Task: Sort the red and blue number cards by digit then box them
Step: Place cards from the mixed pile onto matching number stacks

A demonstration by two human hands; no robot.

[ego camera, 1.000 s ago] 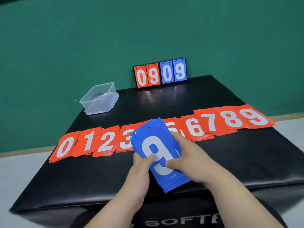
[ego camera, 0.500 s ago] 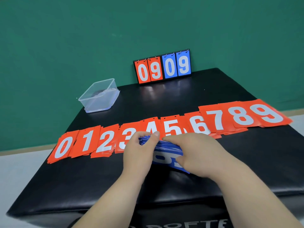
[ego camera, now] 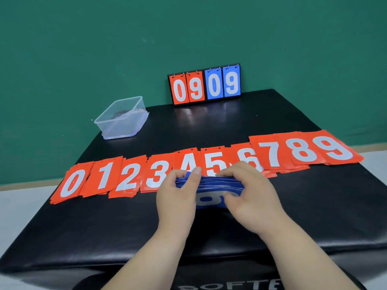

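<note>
A stack of blue number cards (ego camera: 211, 186) stands on its edge in front of me, its far edges showing and a white digit partly visible on the near face. My left hand (ego camera: 178, 197) grips the stack's left end and my right hand (ego camera: 251, 195) grips its right end. Behind the stack, red number cards (ego camera: 270, 151) lie in a row across the black mat (ego camera: 209, 126), piled by digit from 0 at the left to 9 at the right. My hands hide the lower parts of the 4, 5 and 6 piles.
A clear plastic box (ego camera: 122, 117) sits at the mat's back left. A small flip scoreboard (ego camera: 206, 84) reading 09 in red and 09 in blue stands at the back edge against the green wall. The mat's right edge lies just past the 9 pile.
A second ago the blue stack lay tilted face up showing a 9. Both hands have turned it up onto its edge and now hold it squared between them.
</note>
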